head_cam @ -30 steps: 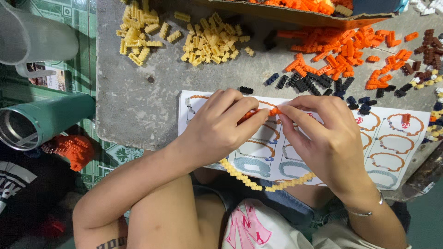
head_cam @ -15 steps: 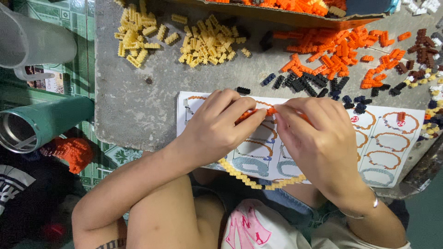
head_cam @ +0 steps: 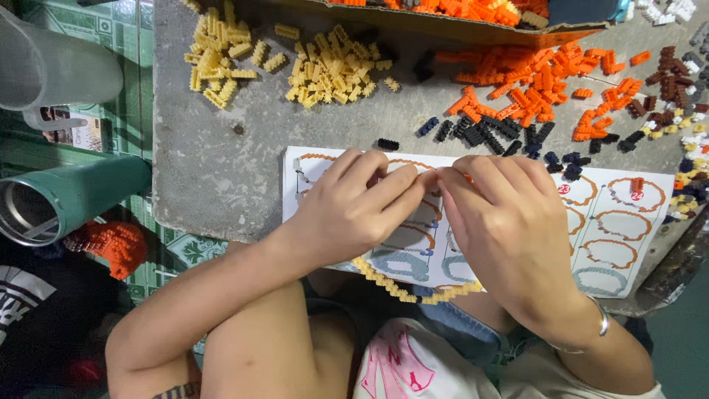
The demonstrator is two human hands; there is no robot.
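Note:
My left hand [head_cam: 354, 207] and my right hand [head_cam: 502, 229] meet fingertip to fingertip over a white instruction sheet [head_cam: 628, 229] printed with ring-shaped steps. Both pinch a small orange brick piece [head_cam: 468, 177], mostly hidden under the fingers. Below my hands a curved strip of yellow bricks [head_cam: 402, 292] hangs past the table's near edge. A silver bracelet [head_cam: 600, 325] circles my right wrist.
On the grey stone table [head_cam: 214, 177] lie piles of yellow bricks [head_cam: 325, 70], orange bricks [head_cam: 532, 89] and dark blue bricks [head_cam: 487, 133]. A cardboard tray [head_cam: 473, 26] with orange bricks stands at the back. A green tumbler [head_cam: 59, 203], clear cup [head_cam: 52, 70] and orange brick lump [head_cam: 111, 244] are left.
My fingers have closed more tightly together, so the orange piece is now nearly covered. Both hands have stayed over the sheet.

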